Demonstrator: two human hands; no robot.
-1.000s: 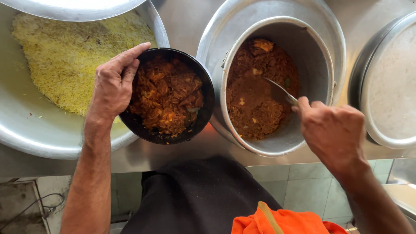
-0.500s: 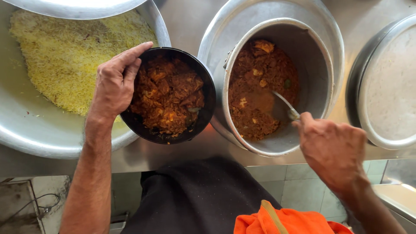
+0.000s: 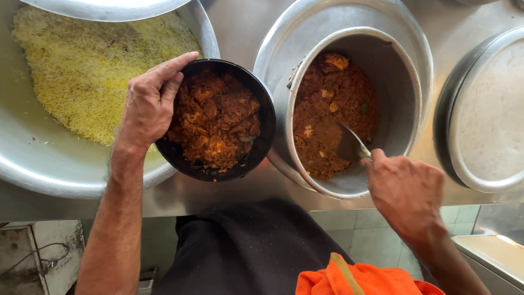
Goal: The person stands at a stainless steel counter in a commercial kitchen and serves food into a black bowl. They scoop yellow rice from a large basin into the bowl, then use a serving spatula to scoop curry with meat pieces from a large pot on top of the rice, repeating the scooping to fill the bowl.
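Between the wide pan of yellow rice (image 3: 82,71) and the tilted metal pot (image 3: 355,109), the left hand (image 3: 150,104) grips a black bowl (image 3: 218,117) by its near-left rim, thumb hooked over the edge and fingers curled underneath, so the bowl sits level and close against the pot's mouth; held this near, little can fall on the steel surface (image 3: 240,22) on the way across. The bowl is already heaped with reddish-brown curry with pale chunks in it. The pot leans toward the person, its open mouth turned up and forward, which brings the remaining curry (image 3: 327,114) within easy reach of the spoon (image 3: 352,143). The right hand (image 3: 406,191) is closed around the spoon's handle, the bowl of the spoon dipped into the curry near the pot's lower wall. To the far right stands a covered metal vessel (image 3: 486,109), well apart from both hands. An orange cloth (image 3: 360,278) lies at the person's lap, below the surface edge.
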